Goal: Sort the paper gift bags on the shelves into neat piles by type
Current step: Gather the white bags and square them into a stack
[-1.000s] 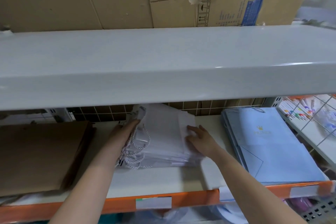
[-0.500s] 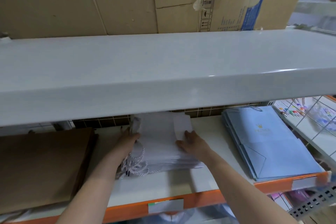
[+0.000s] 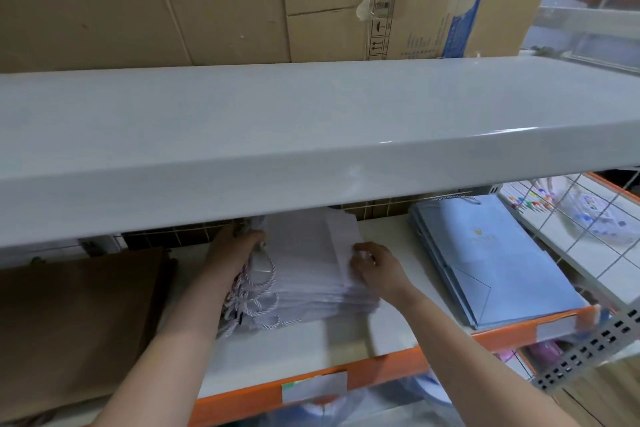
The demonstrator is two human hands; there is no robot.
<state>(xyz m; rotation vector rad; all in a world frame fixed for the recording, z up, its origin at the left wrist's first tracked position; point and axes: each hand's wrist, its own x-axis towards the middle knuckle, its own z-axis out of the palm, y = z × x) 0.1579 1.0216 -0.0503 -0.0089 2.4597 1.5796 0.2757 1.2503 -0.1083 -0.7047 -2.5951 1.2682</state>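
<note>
The stack of white gift bags point(image 3: 304, 274) lay in the middle of the lower shelf point(image 3: 311, 350), between the brown bags point(image 3: 79, 322) and the blue bags point(image 3: 495, 260). The left hand point(image 3: 235, 250) gripped its rope-handle end, fingers curled; the right hand point(image 3: 374, 263) pinched its right edge.

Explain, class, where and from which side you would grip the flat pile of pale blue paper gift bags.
Judging by its pose, grip the pile of pale blue paper gift bags by its near folded bottom edge, from the shelf's open front; the cord handles point toward the back grid.
</note>
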